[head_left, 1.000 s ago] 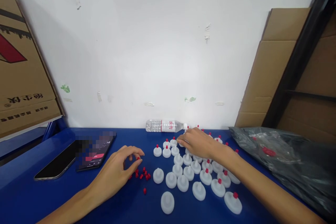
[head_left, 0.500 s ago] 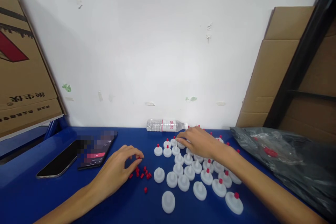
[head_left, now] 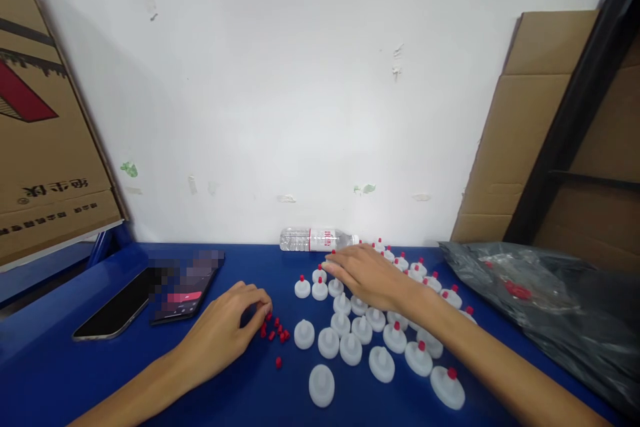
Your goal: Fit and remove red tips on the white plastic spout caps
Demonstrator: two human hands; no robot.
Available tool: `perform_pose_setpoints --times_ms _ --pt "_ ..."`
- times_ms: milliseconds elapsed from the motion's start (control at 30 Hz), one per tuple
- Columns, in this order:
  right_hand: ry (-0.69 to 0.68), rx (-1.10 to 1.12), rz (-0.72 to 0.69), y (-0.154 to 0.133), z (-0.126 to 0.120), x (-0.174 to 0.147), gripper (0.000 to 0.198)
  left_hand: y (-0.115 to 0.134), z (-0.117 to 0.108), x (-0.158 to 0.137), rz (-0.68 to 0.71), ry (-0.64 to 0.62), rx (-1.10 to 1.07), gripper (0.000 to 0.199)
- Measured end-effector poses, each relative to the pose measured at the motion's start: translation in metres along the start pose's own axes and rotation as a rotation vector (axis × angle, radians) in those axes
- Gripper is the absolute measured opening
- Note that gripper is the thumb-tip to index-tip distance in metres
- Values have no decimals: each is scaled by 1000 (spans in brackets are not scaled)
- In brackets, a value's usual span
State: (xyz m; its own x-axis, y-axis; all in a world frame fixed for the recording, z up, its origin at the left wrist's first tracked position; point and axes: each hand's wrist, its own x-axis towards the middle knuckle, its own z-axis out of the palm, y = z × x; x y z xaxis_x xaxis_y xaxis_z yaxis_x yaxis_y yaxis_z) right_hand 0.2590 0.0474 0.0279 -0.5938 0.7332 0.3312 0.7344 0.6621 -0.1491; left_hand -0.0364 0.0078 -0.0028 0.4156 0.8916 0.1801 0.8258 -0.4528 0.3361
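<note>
My left hand [head_left: 233, 317] is at the left of a small pile of red caps [head_left: 279, 331]. Its thumb and index finger are pinched together, with a bit of red showing at their tips. My right hand [head_left: 363, 272] reaches over the back of a group of white disc-shaped pieces with nozzles [head_left: 351, 348]. The fingers of this hand are drawn together low over the pieces, and they hide what lies beneath them. Some pieces carry red caps, like the white piece [head_left: 448, 388] at the front right. Others have bare nozzles, such as the nearest white piece [head_left: 321, 385].
A clear plastic bottle [head_left: 320, 239] lies along the wall behind the pieces. Two phones, a black phone [head_left: 117, 307] and a lit phone [head_left: 187, 293], rest at the left. A dark plastic bag [head_left: 550, 320] with red bits on it covers the right side. Cardboard [head_left: 515, 147] stands behind it.
My right hand has moved slightly left, uncovering more capped pieces at the back right. My left thumb and index finger have closed together beside the red caps.
</note>
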Motion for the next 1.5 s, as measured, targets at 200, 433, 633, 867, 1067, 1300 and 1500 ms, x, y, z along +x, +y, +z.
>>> perform_pose_setpoints --times_ms 200,433,633,867,1067,1300,1500 --pt "80 2 -12 -36 -19 -1 18 4 -6 -5 59 145 -91 33" --pt "-55 -59 -308 -94 -7 -10 17 16 -8 -20 353 141 -112 22" --pt "-27 -153 -486 -98 -5 -8 7 11 -3 -23 332 109 -271 42" --pt "48 -76 -243 -45 -11 1 13 1 -12 -14 16 261 -584 50" --pt "101 -34 -26 -1 -6 3 32 4 -12 -5 -22 150 -363 44" --pt "-5 -27 -21 8 4 1 52 5 -12 -5 -27 127 -219 44" --pt "-48 -16 -22 9 8 0 54 -1 -4 -4 -26 118 -136 32"
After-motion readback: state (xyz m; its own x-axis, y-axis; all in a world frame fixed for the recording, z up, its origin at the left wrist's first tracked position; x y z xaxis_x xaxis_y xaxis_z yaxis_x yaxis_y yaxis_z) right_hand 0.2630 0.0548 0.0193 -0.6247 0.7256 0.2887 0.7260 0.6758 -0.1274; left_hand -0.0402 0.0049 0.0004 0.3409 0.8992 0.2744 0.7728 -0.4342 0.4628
